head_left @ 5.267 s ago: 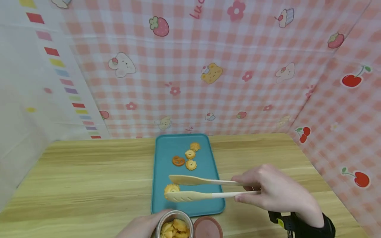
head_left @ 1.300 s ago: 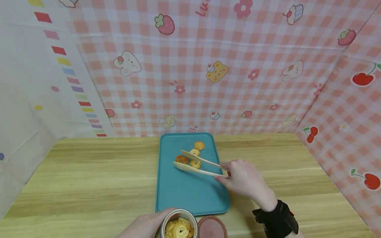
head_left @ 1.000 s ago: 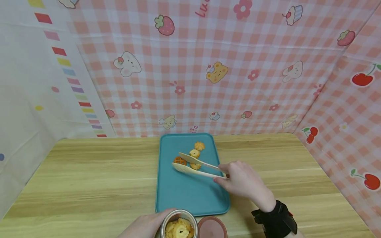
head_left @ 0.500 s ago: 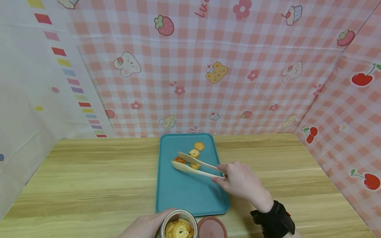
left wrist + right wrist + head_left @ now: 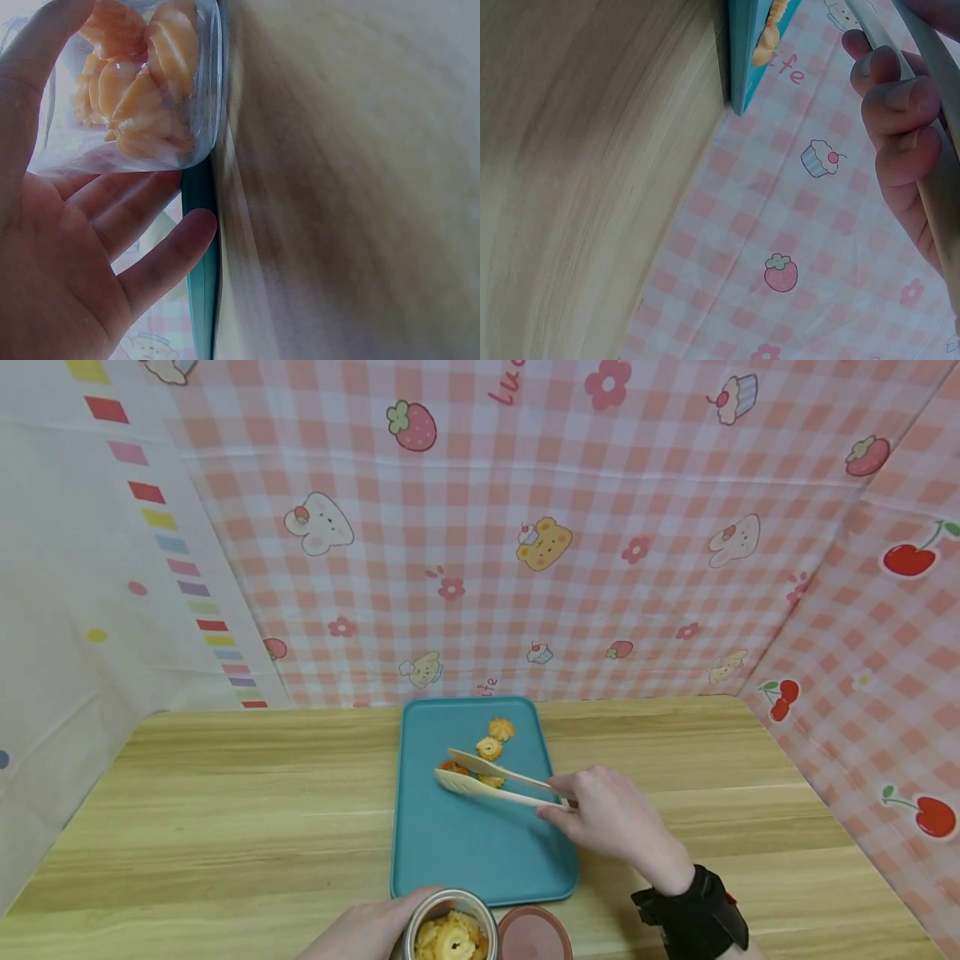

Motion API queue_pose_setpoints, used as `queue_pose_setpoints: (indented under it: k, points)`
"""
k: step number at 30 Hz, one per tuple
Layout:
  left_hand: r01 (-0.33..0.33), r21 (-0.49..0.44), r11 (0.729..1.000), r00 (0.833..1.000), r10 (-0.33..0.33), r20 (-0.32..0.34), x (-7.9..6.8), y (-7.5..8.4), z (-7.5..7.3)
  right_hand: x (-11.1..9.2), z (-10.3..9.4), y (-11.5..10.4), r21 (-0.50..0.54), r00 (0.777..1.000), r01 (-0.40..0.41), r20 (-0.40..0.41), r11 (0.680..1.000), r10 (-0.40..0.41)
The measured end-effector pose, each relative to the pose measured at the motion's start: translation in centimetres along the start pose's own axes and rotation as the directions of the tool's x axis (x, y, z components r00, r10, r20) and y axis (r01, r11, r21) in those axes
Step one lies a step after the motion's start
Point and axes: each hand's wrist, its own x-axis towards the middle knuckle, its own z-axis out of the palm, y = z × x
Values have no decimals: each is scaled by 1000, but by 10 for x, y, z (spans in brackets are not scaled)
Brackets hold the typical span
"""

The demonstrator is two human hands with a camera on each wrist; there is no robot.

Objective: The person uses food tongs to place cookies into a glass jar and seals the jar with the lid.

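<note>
My left hand [image 5: 367,931] holds a clear jar [image 5: 450,894] full of golden cookies at the tray's near edge; in the left wrist view its thumb and fingers span the jar [image 5: 214,90], little finger sticking out. My right hand [image 5: 607,814] grips cream-coloured tongs [image 5: 468,784], their tips apart over the blue tray [image 5: 480,860]. Between the tips shows a brown pretzel [image 5: 453,767], partly covered by the tongs. A round cookie [image 5: 491,781] is half hidden under them. Two more, a ring-shaped cookie [image 5: 489,747] and a fluted cookie [image 5: 502,728], lie farther back.
A reddish-brown round lid [image 5: 534,935] lies right of the jar, close to the tray's front edge. Wood-grain table [image 5: 247,818] extends on both sides. A pink checked cloth [image 5: 465,527] stands as a wall behind, with another on the right.
The cookie at the tray's front is gone and a ring-shaped cookie tops the jar. The tongs have moved back to the pretzel, which shifted slightly left; lately they have barely moved.
</note>
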Motion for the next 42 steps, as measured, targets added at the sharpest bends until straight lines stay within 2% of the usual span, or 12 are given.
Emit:
queue_pose_setpoints:
  k: [8, 12, 19, 29, 38, 42]
  points:
    - [4, -12, 1000, 1000, -4, 7, 0, 1, -1, -2, -6, 1, 13, 1000, -10, 18, 1000, 10]
    - [8, -10, 1000, 1000, -8, 7, 0, 2, -2, -3, -12, 2, 52, 999, 26, 28, 998, -27]
    - [-20, 23, 1000, 1000, 21, -23, 0, 2, 0, -9, -29, 1, 132, 997, 67, 28, 989, -71]
    - [-31, 18, 999, 999, 32, -41, 1, 2, 4, -24, -55, -3, 177, 987, 148, 36, 973, -157]
    - [-60, 46, 997, 996, 63, -64, 1, 1, 6, -39, -74, -2, 234, 951, 301, 4, 924, -311]
    - [-51, 65, 997, 997, 54, -46, 2, 1, 4, -41, -79, -2, 239, 930, 360, -14, 902, -367]
